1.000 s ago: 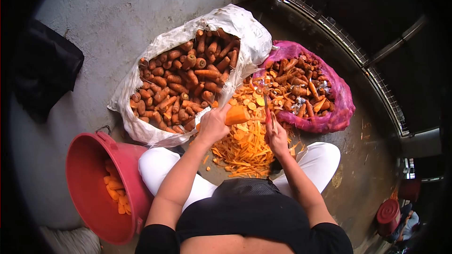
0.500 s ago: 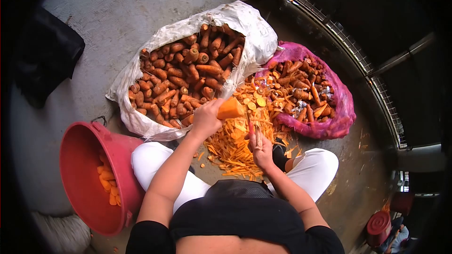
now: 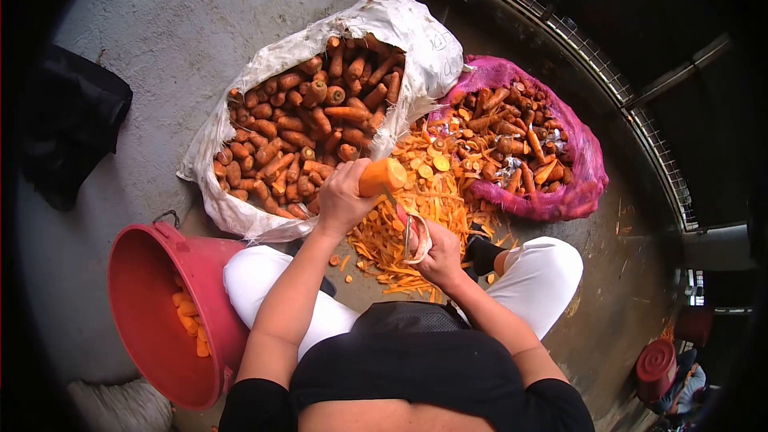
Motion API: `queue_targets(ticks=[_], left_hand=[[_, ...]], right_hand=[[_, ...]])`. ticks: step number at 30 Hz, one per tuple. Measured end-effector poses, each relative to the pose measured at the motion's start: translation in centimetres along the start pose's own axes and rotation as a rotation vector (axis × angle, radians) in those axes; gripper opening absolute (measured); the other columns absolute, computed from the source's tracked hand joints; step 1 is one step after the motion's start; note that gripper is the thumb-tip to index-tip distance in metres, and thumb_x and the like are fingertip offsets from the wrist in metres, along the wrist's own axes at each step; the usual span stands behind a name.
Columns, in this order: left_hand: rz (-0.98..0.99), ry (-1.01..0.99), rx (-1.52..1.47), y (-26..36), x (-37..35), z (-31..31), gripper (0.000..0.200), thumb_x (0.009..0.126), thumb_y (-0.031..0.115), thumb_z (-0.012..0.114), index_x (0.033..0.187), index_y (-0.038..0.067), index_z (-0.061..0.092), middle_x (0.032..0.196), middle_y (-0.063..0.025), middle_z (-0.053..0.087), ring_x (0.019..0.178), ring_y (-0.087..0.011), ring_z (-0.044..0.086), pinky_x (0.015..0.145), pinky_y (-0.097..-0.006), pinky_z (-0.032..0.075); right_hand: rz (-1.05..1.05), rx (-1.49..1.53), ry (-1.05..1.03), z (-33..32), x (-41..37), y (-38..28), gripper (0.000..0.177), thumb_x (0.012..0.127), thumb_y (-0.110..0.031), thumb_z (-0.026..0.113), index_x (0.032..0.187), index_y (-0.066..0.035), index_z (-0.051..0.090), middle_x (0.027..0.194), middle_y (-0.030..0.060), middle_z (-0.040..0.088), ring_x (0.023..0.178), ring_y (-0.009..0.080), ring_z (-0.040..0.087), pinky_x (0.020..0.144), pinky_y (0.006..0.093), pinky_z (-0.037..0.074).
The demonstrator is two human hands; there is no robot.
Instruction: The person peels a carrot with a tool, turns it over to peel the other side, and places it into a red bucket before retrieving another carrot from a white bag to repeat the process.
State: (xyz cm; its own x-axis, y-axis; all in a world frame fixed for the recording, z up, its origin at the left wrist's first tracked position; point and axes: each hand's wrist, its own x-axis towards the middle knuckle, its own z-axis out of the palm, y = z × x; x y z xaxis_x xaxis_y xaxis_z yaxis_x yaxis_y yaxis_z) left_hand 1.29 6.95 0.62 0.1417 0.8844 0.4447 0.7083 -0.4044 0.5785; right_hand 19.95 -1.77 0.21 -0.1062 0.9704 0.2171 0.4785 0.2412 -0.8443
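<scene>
Two sacks (image 3: 428,46) border the peelings heap (image 3: 442,206); above it, left hand (image 3: 345,198) clasps a carrot (image 3: 384,178), right hand (image 3: 439,254) a slim tool (image 3: 409,234).

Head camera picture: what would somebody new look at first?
Probably the big white sack of carrots above the middle, with a smaller pink mesh sack to its right. Then the bright orange heap of carrot peelings in the middle, beside the left hand holding a peeled carrot. A red bucket sits lower left.
</scene>
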Motion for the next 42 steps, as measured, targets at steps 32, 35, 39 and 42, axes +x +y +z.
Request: queue_targets(ticks=[32, 35, 39, 42], left_hand=[[-0.028, -0.250, 0.305, -0.9, -1.0, -0.3, 0.049, 0.061, -0.004, 0.064, 0.107, 0.007, 0.054, 0.091, -0.0099, 0.059, 0.087, -0.0309, 0.059, 0.076, -0.0403, 0.046], [-0.007, -0.227, 0.308, -0.7, -0.9, -0.4, 0.042, 0.064, -0.004, 0.063, 0.103, 0.008, 0.053, 0.088, -0.0100, 0.058, 0.085, -0.0302, 0.059, 0.075, -0.0410, 0.045], [0.026, -0.190, 0.325, -0.7, -0.9, -0.3, 0.039, 0.065, -0.003, 0.063, 0.100, 0.008, 0.052, 0.086, -0.0095, 0.056, 0.084, -0.0296, 0.059, 0.073, -0.0409, 0.045], [0.010, -0.193, 0.343, -0.8, -1.0, -0.2, 0.048, 0.060, -0.004, 0.065, 0.106, 0.008, 0.055, 0.091, -0.0088, 0.059, 0.088, -0.0292, 0.059, 0.076, -0.0395, 0.045]], right_hand=[[0.360, 0.466, -0.007, 2.4, -0.1, 2.2, 0.037, 0.099, -0.028, 0.051, 0.069, -0.007, 0.048, 0.055, -0.0048, 0.040, 0.046, 0.0042, 0.036, 0.043, 0.0225, 0.026], [0.346, 0.419, -0.002, 2.3, -0.1, 2.1, 0.037, 0.099, -0.028, 0.051, 0.069, -0.008, 0.047, 0.055, -0.0049, 0.040, 0.047, 0.0041, 0.035, 0.043, 0.0226, 0.026], [0.421, 0.365, -0.049, 2.0, -0.1, 1.8, 0.022, 0.097, -0.022, 0.051, 0.083, -0.006, 0.056, 0.060, -0.0016, 0.045, 0.055, 0.0058, 0.041, 0.051, 0.0245, 0.034], [0.446, 0.362, -0.072, 1.9, -0.1, 2.2, 0.015, 0.092, -0.015, 0.052, 0.090, -0.004, 0.061, 0.063, 0.0006, 0.049, 0.059, 0.0072, 0.045, 0.055, 0.0258, 0.038]])
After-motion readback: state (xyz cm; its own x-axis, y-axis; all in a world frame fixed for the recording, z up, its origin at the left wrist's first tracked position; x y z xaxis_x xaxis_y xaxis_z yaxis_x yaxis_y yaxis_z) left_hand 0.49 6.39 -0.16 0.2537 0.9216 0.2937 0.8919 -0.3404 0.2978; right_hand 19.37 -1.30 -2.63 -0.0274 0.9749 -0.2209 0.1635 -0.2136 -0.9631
